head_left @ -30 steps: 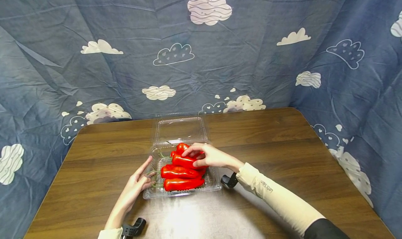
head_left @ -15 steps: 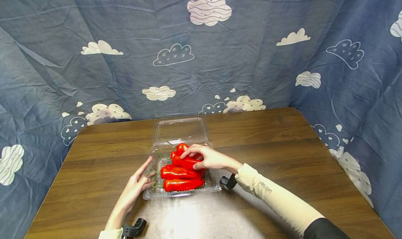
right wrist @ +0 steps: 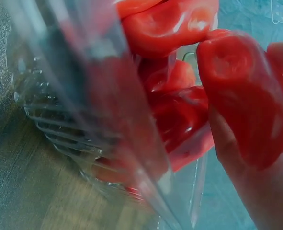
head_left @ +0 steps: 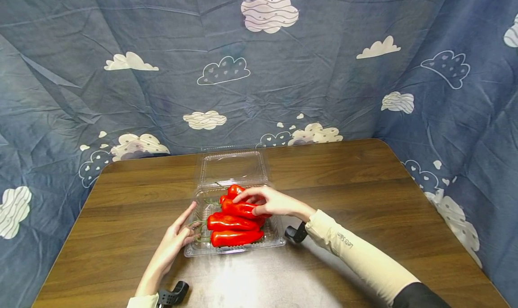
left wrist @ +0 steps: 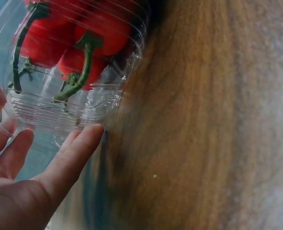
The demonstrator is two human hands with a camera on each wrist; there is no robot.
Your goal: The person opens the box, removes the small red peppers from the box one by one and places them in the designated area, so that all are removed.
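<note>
Several long red peppers with green stems lie in a clear plastic clamshell container (head_left: 190, 252), stems toward the left. My right hand (head_left: 281, 204) pinches one red pepper (head_left: 238, 207) near the back of the pile, thumb on the near side and fingers on the far side. In the right wrist view that pepper (right wrist: 249, 103) shows its tapered end between thumb and fingers, close to the other peppers. My left hand (head_left: 171, 243) rests at the container's left side. In the left wrist view its extended fingers (left wrist: 79, 148) lie right at the ribbed wall, below the green stems.
The container's clear lid (head_left: 232, 168) lies folded back behind it, toward the table's far edge. A brown wood-grain table (head_left: 336, 177) surrounds the container. Blue cloth (head_left: 174, 92) with cloud prints hangs behind and at the sides.
The pepper in my right hand has shifted slightly, its right end now showing past the thumb. My right hand dipped a little left, then back right. My left hand stays put.
</note>
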